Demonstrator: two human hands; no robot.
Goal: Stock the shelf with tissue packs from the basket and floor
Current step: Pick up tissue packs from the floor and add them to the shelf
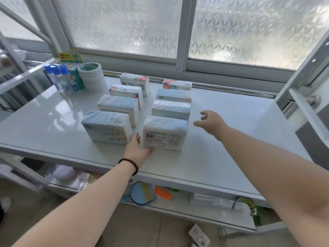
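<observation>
Eight white plastic-wrapped tissue packs (165, 133) already standing mid white shelf (222, 157); left hand (138, 148) touching front pack, right hand (211, 122) released; another pack (198, 235) remaining on floor.

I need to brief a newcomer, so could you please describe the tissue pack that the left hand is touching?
Start at the white shelf top under the frosted window, where white plastic-wrapped tissue packs stand in two rows. Take the row nearer the right hand; its front pack is the one, with the left hand at its lower corner. It alone shows a black barcode.
</observation>
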